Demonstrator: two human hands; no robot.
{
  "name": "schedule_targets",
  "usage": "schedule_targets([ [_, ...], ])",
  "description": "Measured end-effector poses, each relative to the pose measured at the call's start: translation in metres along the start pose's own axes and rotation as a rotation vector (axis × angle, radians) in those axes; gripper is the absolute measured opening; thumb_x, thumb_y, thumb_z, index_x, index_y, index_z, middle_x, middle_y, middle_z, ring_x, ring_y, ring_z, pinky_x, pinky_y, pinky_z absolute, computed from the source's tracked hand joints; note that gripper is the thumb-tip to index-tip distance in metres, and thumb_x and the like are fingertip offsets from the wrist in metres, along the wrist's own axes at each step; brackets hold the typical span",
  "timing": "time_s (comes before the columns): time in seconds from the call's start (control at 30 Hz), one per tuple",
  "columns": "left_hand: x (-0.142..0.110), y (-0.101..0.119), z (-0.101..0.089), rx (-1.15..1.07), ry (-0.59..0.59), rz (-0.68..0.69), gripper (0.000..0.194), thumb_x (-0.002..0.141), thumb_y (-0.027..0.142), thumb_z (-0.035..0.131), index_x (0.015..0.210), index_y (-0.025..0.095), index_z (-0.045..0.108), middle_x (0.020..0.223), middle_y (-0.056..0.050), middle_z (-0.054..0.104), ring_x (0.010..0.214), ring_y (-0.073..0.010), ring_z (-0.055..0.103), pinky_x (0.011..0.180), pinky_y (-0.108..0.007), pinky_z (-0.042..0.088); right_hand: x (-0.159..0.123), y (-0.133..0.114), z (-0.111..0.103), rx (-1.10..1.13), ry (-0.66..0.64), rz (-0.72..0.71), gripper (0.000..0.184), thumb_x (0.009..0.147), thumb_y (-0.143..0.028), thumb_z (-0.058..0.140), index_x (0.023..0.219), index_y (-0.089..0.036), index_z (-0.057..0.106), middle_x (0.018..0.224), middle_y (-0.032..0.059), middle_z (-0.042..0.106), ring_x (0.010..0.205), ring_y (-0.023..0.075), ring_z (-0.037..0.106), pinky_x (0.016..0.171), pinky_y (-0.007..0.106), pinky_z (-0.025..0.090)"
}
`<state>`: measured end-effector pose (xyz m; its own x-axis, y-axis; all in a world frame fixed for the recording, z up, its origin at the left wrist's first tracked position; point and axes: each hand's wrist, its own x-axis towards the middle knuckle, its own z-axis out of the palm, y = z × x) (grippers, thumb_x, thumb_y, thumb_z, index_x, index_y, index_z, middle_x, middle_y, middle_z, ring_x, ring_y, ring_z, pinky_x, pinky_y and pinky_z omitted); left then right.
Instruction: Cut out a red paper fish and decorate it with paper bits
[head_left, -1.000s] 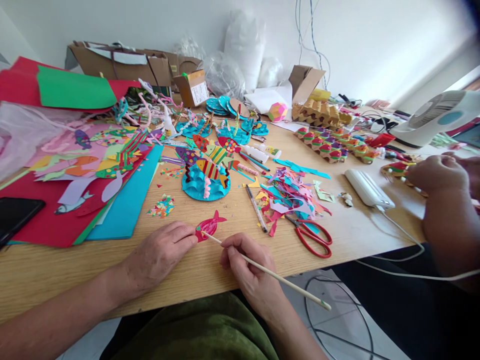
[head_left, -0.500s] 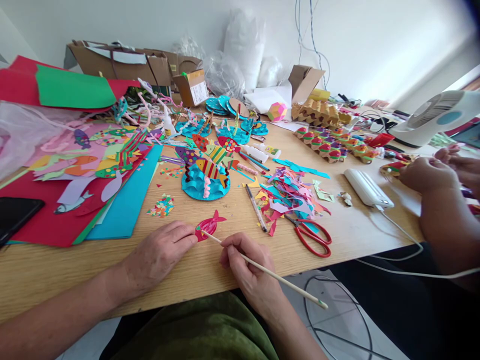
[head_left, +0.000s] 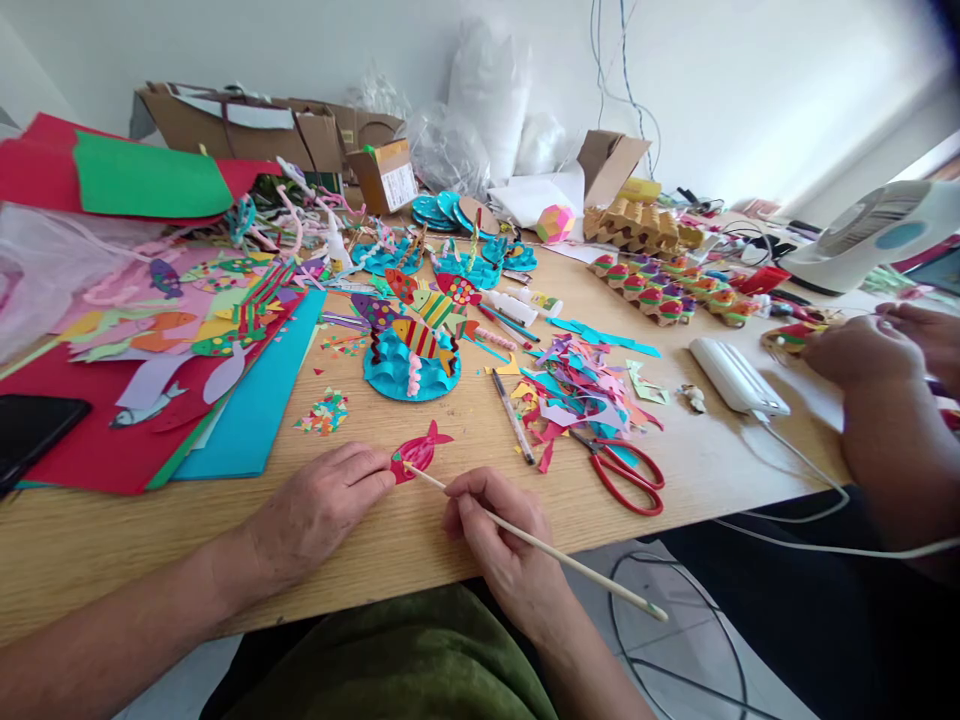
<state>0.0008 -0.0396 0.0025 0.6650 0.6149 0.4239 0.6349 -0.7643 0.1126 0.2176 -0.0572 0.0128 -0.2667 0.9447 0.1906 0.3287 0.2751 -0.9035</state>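
A red paper fish lies on the wooden table in front of me. My left hand has its fingertips pressed together on the fish's head end, holding it against the tabletop. Between the thumb and fingers of my right hand is a thin wooden stick, gripped like a pen. Its tip touches the fish near the head, where a small pale spot shows. Small coloured paper bits are heaped just beyond my left hand. A pen and red-handled scissors lie to the right.
A blue decorated base with paper fish stands ahead. Paper scraps lie at right, coloured sheets and a phone at left. A white power bank trails a cable. At far right, another person's hands work.
The stick's tip has shifted slightly right on the fish, and its rear end has swung a little right and down. My left hand and the fish stay put.
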Motion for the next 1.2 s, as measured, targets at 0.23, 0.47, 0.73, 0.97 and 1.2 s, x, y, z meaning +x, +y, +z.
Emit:
schedule_targets([
  [0.23,-0.001,-0.001,0.002,0.009,0.013,0.010,0.036,0.098,0.015,0.027,0.092,0.015,0.063,0.095,-0.007,0.067,0.089,-0.0177,0.061,0.079,-0.030,0.054,0.003,-0.001,0.002,-0.012,0.004,0.004,0.017,0.085,-0.016,0.042,0.080,-0.018,0.057,0.057,-0.0016,0.061,0.053,0.0122,0.056,0.053,0.022,0.041],
  [0.47,-0.001,-0.002,0.003,-0.007,0.017,0.014,0.035,0.099,0.016,0.028,0.094,0.014,0.063,0.096,-0.008,0.067,0.090,-0.0176,0.060,0.081,-0.029,0.053,0.002,-0.002,0.002,0.030,0.028,0.003,0.017,0.085,-0.016,0.041,0.080,-0.017,0.058,0.058,-0.0008,0.061,0.051,0.0118,0.056,0.050,0.021,0.041],
  [0.73,0.000,0.000,0.001,-0.017,-0.019,-0.018,0.036,0.098,0.015,0.028,0.094,0.015,0.063,0.096,-0.007,0.066,0.089,-0.0180,0.060,0.079,-0.030,0.053,0.000,-0.002,-0.002,0.022,0.030,0.002,0.017,0.087,-0.017,0.042,0.082,-0.017,0.058,0.059,-0.0010,0.062,0.052,0.0118,0.057,0.051,0.021,0.041],
  [0.97,0.002,0.003,-0.003,-0.048,-0.045,-0.039,0.032,0.095,0.010,0.032,0.099,0.016,0.063,0.099,-0.007,0.067,0.092,-0.0168,0.061,0.081,-0.028,0.054,-0.003,0.004,-0.011,0.087,0.092,-0.021,0.017,0.087,-0.020,0.044,0.080,-0.019,0.059,0.056,-0.0025,0.061,0.050,0.0113,0.056,0.049,0.021,0.042],
  [1.2,-0.005,-0.025,-0.025,-0.044,-0.033,-0.086,0.029,0.095,0.014,0.035,0.101,0.018,0.063,0.097,-0.004,0.069,0.093,-0.0145,0.064,0.086,-0.025,0.052,-0.004,0.021,-0.014,0.307,0.142,0.071,0.016,0.089,-0.027,0.049,0.080,-0.020,0.061,0.056,-0.0027,0.060,0.052,0.0116,0.056,0.050,0.020,0.044],
])
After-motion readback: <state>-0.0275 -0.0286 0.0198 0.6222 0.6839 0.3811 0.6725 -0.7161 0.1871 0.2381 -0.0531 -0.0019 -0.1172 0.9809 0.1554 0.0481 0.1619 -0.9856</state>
